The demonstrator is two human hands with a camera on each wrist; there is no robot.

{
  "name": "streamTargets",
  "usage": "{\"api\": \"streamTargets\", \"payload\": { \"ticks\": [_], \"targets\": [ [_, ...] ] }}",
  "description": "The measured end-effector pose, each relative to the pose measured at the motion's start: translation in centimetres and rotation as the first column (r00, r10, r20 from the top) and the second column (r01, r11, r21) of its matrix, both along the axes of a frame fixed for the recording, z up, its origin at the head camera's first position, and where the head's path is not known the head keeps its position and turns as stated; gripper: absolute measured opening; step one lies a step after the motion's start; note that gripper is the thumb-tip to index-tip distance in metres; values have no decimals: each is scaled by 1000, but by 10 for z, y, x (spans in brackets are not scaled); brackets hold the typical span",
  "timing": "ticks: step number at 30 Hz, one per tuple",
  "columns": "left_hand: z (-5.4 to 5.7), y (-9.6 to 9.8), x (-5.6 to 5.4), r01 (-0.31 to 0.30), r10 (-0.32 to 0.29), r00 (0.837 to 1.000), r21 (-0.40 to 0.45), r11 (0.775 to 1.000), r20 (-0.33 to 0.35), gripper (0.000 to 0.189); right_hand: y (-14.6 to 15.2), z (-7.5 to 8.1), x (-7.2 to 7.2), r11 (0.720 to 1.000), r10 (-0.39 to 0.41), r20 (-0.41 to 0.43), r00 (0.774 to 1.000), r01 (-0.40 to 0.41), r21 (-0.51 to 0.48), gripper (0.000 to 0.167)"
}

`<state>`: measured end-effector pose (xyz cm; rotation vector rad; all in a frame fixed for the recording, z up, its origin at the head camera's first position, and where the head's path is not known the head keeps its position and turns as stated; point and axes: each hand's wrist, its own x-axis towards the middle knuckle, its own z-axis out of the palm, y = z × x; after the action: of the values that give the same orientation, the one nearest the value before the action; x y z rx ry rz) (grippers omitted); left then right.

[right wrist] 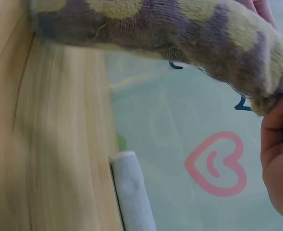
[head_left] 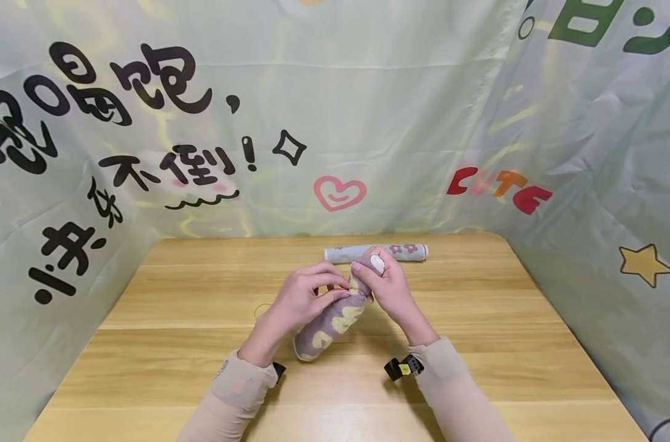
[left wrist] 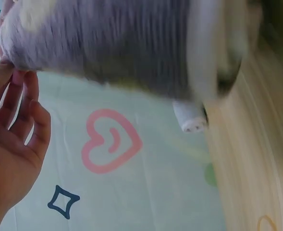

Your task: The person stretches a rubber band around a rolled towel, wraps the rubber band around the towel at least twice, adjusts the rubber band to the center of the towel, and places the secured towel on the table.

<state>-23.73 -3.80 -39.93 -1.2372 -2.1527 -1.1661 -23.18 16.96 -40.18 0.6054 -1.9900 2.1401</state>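
Note:
A rolled towel, purple with pale yellow patches, is held at a slant above the table, its lower end toward the front left. The right hand grips its upper end, where a white tip pokes out and the roll bends. The left hand pinches the towel just below that grip with thumb and fingertips. In the left wrist view the towel spans the top, with the left hand at its narrow end. A thin dark line runs along the towel in the right wrist view; what it is, I cannot tell.
Behind the hands, a light grey rolled towel with pink flowers lies near the back edge of the wooden table. A thin yellowish loop lies left of the left wrist. Printed fabric hangs around the table.

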Motion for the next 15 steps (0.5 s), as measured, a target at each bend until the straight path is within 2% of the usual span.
{"api": "streamTargets", "payload": {
  "ticks": [3,6,10,15],
  "targets": [
    [0,3,1,20,-18,998,-33,999,55,7,-3,0,1,999,-48,33,998,48,-8,17],
    [0,4,2,32,-23,995,-92,995,99,6,-7,-1,2,996,-93,29,995,93,-9,17],
    [-2,6,4,37,-16,993,-174,984,118,7,-13,-4,2,988,-154,26,988,154,5,20],
    [-5,12,5,30,4,992,-263,964,130,10,-12,-6,-2,967,-256,106,961,256,16,23]
  ]
}}
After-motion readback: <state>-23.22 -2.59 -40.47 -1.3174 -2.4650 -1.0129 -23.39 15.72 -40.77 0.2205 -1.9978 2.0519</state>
